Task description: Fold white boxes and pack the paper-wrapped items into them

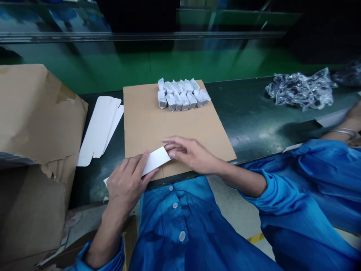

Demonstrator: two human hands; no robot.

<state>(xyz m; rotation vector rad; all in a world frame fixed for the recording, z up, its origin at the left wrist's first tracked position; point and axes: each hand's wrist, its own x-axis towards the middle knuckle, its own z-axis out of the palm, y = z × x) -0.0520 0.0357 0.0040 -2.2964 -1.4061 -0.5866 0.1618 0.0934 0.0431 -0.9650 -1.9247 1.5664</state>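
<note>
My left hand (126,177) is wrapped round a narrow white carton (156,160), its thumb and fingers along the sides. The carton is tilted, with its right end raised over the front of a brown cardboard sheet (146,128). My right hand (187,152) is at that right end, fingertips and thumb touching the edge. Its fingers are partly bent and apart, and the forefinger reaches past the carton's corner. Whether anything is inside the carton is hidden. Small white-wrapped pieces (178,101) stand in two rows on the far part of the sheet.
Flat white carton blanks (97,124) lie left of the sheet, beside a large torn cardboard box (31,105). A heap of clear plastic bags (304,90) rests on the dark green bench (248,116) at right. A co-worker's blue sleeve (324,165) is close on my right.
</note>
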